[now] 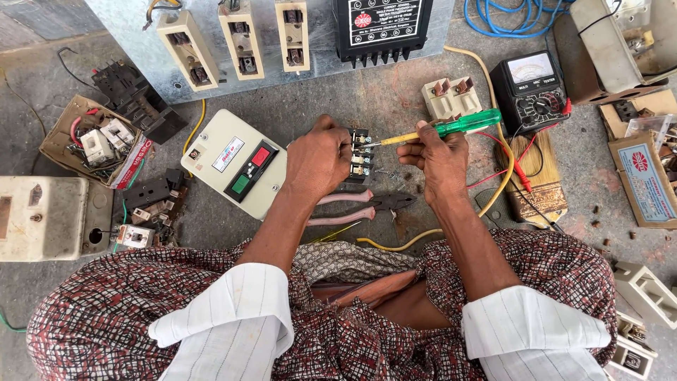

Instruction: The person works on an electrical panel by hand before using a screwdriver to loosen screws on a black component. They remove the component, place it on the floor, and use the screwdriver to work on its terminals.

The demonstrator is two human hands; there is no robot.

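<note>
Right grip (441,152) on screwdriver (441,129) (tip leftward)

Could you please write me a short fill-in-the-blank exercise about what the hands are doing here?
1. The right hand holds a screwdriver with a ____ handle.
2. The left hand holds a small black terminal block, and the screwdriver's tip points at ____.
3. The pliers with pink handles lie on the ____, below the hands.

Missing words: green; the block; floor

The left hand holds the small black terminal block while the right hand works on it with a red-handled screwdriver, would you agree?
Not quite: the head view shows the screwdriver in the right hand has a green handle, not red. The left hand does hold the black terminal block.
</note>
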